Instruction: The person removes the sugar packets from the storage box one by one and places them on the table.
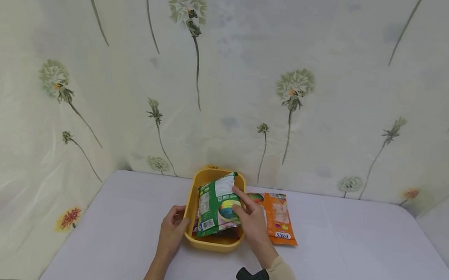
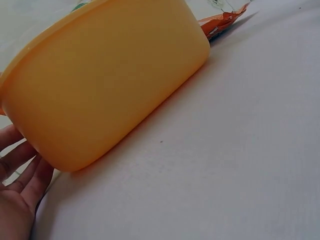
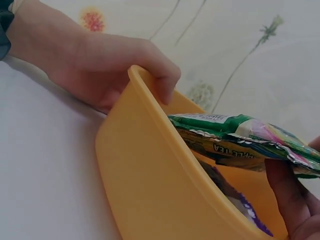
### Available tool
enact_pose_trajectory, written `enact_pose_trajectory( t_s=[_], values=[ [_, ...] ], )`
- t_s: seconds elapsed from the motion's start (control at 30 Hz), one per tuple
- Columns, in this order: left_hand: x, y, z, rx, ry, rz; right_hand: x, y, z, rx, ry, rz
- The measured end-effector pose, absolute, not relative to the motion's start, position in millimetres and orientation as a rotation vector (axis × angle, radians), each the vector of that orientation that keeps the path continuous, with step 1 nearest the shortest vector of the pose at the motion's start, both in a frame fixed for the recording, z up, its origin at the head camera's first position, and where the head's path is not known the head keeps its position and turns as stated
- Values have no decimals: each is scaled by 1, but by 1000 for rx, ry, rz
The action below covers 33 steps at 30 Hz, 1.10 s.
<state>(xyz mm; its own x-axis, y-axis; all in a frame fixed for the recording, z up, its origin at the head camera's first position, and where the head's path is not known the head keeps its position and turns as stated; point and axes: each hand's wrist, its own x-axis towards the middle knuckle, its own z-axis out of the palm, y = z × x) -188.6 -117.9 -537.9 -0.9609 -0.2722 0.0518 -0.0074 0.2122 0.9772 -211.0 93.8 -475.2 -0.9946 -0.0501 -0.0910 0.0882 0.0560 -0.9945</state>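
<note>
1. Left hand (image 1: 172, 229) grips the yellow tub (image 1: 194, 201) at its left rim, thumb hooked over the edge, forearm flat on the table (image 1: 360, 266).
2. Right hand (image 1: 251, 221) pinches the green packet (image 1: 217, 204), holding it tilted in the tub's mouth.
3. Orange packet (image 1: 280, 218) lies flat just right of the tub.

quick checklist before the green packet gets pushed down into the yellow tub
1. Tub steadied: ok, left hand grips the rim of the yellow tub.
2. Packet held: ok, right hand holds the green packet.
3. Packet fully inside: not ok, it sticks up over the rim.
4. Room underneath: cannot tell, another packet already lies in the tub.
5. Orange packet out of the way: ok, it lies on the table beside the tub.
</note>
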Motion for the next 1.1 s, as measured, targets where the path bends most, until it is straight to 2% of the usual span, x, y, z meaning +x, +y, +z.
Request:
enact_pose_trajectory(
  t_s=[1.1],
  values=[
    [-189,-117,-540,248,-2289,-1804,-209,126,-483,69,2233,-2085]
  ],
)
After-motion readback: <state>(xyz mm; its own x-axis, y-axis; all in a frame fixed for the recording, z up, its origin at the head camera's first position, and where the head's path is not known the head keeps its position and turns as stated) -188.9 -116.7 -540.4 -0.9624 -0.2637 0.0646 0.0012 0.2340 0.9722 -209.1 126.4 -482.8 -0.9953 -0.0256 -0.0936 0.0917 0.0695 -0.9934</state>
